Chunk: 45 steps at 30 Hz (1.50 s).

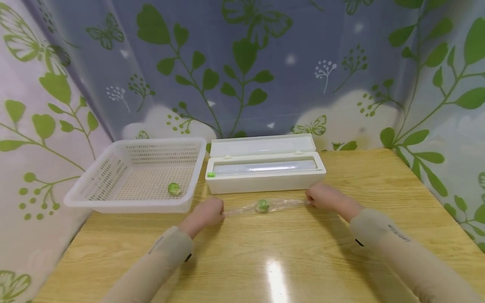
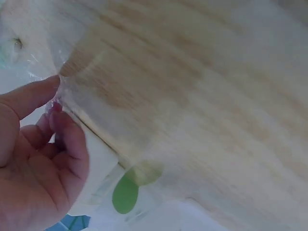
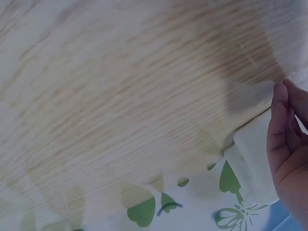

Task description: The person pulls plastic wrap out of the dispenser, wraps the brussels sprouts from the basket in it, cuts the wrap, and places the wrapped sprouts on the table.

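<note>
One tabletop (image 1: pixel 288 248), one white basket (image 1: pixel 129 206), one white wrap box (image 1: pixel 265 184). Just in front of that, one film strip (image 1: pixel 286 203) (likely light, clingy, tearable, so grab the gathered ends): left hand (image 1: pixel 207 211) pinching one end, right hand (image 1: pixel 326 196) the other, well apart. Two sprouts: wrapped sprout (image 1: pixel 262 205) mid-strip, probably firm; loose sprout (image 1: pixel 174 189) in the basket.

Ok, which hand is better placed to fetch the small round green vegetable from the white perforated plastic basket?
Probably the left hand: it sits nearer the basket than the right hand. Both pinch the clear plastic film, so it must let go first.
</note>
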{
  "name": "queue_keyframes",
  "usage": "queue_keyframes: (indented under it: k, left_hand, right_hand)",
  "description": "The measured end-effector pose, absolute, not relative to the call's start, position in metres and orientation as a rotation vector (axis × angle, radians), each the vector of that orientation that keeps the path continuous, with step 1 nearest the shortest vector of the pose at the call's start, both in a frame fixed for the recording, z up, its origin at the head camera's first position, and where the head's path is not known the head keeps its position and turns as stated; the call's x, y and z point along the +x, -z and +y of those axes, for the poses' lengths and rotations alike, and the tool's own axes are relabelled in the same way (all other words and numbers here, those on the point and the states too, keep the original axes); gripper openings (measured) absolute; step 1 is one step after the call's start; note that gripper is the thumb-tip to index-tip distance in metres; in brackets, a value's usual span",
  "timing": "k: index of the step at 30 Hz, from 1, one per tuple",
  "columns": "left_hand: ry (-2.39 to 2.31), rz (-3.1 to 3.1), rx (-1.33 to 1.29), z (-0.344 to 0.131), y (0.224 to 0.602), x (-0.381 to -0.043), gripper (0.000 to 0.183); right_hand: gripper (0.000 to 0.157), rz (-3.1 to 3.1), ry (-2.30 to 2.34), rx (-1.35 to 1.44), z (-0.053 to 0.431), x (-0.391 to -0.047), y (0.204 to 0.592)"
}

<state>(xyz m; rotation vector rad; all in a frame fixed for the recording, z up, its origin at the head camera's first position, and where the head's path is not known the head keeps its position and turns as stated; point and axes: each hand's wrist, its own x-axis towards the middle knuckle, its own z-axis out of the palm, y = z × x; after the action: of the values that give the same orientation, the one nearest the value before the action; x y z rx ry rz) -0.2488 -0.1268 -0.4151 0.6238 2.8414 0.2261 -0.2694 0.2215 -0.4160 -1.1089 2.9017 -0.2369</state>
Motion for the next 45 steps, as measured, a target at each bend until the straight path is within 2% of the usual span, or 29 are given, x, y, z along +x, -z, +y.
queue_keyframes:
  k: [7,13,17,20,25,28,38,45]
  left_hand:
    - [-0.121,2.837,0.670,-0.128,0.409,-0.244,0.010]
    - [-0.266,2.819,0.701,-0.132,0.405,-0.243,0.005]
    - [-0.369,2.819,0.746,-0.133,0.402,-0.243,0.008]
    - [-0.366,2.837,0.809,-0.131,0.402,-0.240,0.011]
    - [-0.219,2.843,0.941,-0.118,0.402,-0.212,0.012]
    - [-0.196,2.797,1.002,-0.104,0.398,-0.190,0.017]
    - [-0.149,2.581,1.243,-0.067,0.399,-0.141,0.019]
    - [-0.173,2.497,1.425,-0.050,0.406,-0.130,0.020]
  right_hand:
    - [0.029,2.881,0.300,-1.075,0.227,-0.266,0.406]
    - [0.029,2.906,0.262,-1.074,0.239,-0.262,0.394]
    - [0.032,2.913,0.269,-1.044,0.244,-0.261,0.387]
    - [0.028,2.931,0.348,-0.976,0.246,-0.261,0.382]
    - [0.011,2.890,0.787,-0.730,0.239,-0.263,0.369]
    - [0.007,2.835,0.986,-0.627,0.231,-0.266,0.357]
    - [0.005,2.877,1.003,-0.587,0.188,-0.281,0.351]
    - [0.007,2.985,0.925,-0.577,0.155,-0.286,0.354]
